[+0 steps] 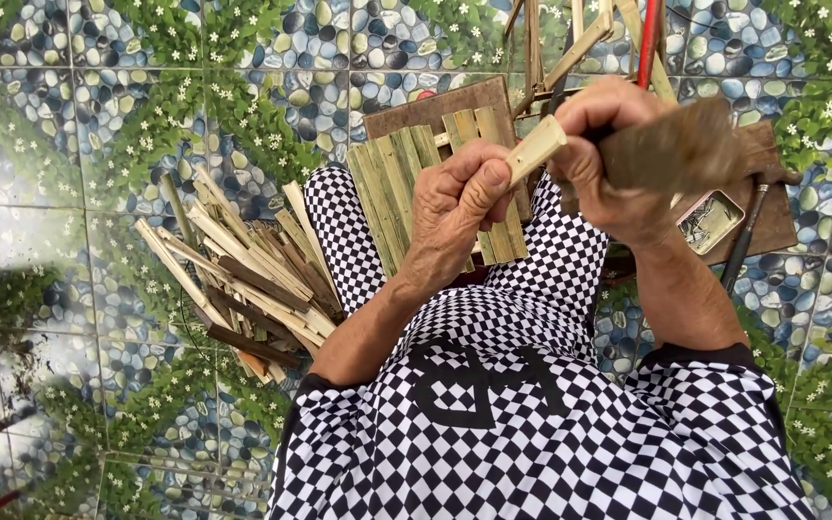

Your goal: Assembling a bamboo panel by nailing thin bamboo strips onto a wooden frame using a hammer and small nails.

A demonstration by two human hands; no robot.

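This looks like a home floor used as a small craft spot for bamboo work. The floor is glossy tile printed with pebbles, leaves and white flowers (a household pattern, not a factory surface). A heap of split bamboo strips lies on it, a row of green slats rests on a wooden board, and a small open tin of metal bits sits just beside a second board.

Glossy floor tiles printed with blue-grey pebbles, green leaves, white flowers; daylight glare at left.
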